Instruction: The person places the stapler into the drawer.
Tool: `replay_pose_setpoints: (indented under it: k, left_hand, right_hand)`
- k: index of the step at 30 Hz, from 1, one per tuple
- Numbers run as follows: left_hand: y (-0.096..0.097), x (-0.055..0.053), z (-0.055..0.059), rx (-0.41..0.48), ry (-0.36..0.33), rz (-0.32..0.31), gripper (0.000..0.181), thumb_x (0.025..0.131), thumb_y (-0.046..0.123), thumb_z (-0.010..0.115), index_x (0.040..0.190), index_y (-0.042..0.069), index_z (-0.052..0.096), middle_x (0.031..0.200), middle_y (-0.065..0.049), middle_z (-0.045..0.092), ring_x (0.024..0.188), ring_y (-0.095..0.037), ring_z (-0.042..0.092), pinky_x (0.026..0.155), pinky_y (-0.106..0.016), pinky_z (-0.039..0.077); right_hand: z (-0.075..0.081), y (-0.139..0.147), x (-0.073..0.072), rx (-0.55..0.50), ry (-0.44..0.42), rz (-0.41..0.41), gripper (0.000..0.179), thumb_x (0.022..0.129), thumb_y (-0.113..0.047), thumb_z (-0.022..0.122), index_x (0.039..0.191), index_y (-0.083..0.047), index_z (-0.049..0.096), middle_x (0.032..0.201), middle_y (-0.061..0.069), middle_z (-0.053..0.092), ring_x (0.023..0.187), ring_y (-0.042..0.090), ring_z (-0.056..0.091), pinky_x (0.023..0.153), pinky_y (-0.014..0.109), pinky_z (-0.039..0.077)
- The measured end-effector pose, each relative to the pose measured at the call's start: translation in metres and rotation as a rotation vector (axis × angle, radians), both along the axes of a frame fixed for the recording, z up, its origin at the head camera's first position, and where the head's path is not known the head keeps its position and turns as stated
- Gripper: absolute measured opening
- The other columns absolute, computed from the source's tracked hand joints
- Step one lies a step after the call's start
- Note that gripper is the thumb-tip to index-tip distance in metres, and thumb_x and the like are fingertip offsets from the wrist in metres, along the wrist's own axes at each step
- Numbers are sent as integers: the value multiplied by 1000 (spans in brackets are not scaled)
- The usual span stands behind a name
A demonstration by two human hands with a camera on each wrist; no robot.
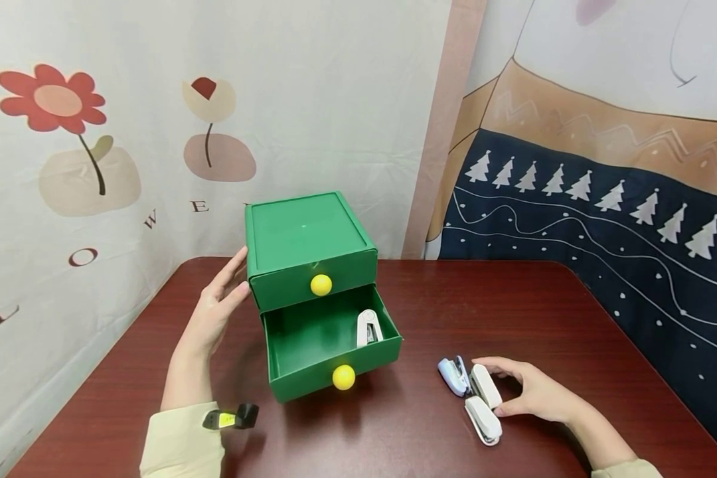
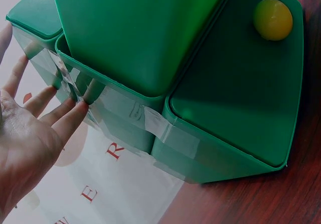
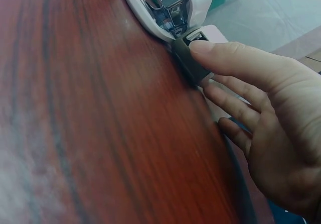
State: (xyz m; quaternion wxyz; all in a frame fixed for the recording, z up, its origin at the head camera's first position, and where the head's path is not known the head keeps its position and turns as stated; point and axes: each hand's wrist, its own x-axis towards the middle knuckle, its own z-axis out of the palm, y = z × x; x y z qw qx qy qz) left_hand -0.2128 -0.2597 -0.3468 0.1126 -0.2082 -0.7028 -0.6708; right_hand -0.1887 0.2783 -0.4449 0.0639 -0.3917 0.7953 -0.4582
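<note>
A green drawer cabinet (image 1: pixel 305 229) with yellow knobs stands on the table, its middle drawer (image 1: pixel 311 385) pulled out. Inside that drawer, toward the right, lies a white stapler (image 1: pixel 367 326). My left hand (image 1: pixel 214 311) touches the cabinet's left side with spread fingertips. To the right, my right hand (image 1: pixel 534 392) pinches a white stapler (image 1: pixel 486 385) between thumb and fingers, at its two ends. In the right wrist view my thumb lies on its dark end (image 3: pixel 188 63). Close beside it are a light blue stapler (image 1: pixel 454 376) and another white stapler (image 1: pixel 482 421).
The dark red wooden table (image 1: pixel 418 438) reaches back to a printed cloth (image 1: pixel 346 99) with flowers and letters. On the right hangs a navy cloth (image 1: pixel 573 219) with white trees. A black strap end (image 1: pixel 247 415) sticks out from my left sleeve. Clear tape (image 2: pixel 165 126) runs along the cabinet's side.
</note>
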Motion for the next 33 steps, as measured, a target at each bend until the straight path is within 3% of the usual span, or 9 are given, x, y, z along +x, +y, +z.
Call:
replay_pose_setpoints:
  k: [7,14,20,33]
  left_hand:
    - [0,0,-1,1,2,-5,55,102,6,45,153,16,28,151,-1,33,133,-12,33,98,-22,34]
    - [0,0,-1,6,2,-6,55,102,6,45,153,16,28,151,-1,33,135,-17,31,98,-23,34]
    - [0,0,0,2,-2,-4,55,102,6,45,153,17,28,151,-2,32,136,-16,30,98,-22,34]
    - [0,1,0,-2,1,0,55,102,7,45,153,17,28,151,-2,32,135,-15,31,97,-19,34]
  right_hand:
    - [-1,2,0,-39,-13,-15,67,76,-4,78,136,3,48,117,6,63,104,16,58,88,23,43]
    - [4,0,1,-59,-60,-73,66,78,-2,76,137,4,46,117,7,63,102,18,60,86,26,46]
    - [12,-7,1,-20,24,-194,67,76,-10,81,135,0,52,117,1,62,97,14,59,81,28,47]
    - [39,-29,1,29,155,-289,70,74,-17,83,138,-19,54,116,-4,59,95,17,52,73,33,46]
